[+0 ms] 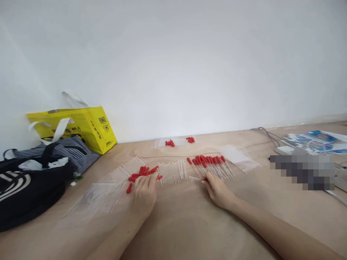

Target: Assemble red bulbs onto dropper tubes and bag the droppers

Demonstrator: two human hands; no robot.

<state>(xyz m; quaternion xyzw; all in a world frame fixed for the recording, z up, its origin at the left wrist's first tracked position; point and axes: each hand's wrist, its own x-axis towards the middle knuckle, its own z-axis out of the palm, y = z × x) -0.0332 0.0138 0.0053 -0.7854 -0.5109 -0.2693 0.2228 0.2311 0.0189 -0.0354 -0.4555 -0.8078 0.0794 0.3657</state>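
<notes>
My right hand [217, 189] pinches a thin clear dropper tube [194, 178], which points left from the fingertips. Fingers bent and close together, my left hand [145, 191] is at the pile of red rubber dropper bulbs [141, 174]. One red bulb [159, 177] shows at its fingertips and seems to be in its grip. Between the hands lies a row of bare clear tubes [172, 171]. Just beyond my right hand, several droppers [211, 160] lie fanned out, tubes topped with red bulbs. A single loose bulb [129, 188] rests left of my left hand.
Clear zip bags [92, 196] lie at left, another bag [240, 157] at right. A bag with red-bulbed droppers [177, 143] lies by the wall. Yellow [94, 126], striped [78, 153] and black bags [32, 191] stand far left. Papers [320, 139] and a blurred-out object [303, 171] occupy the right.
</notes>
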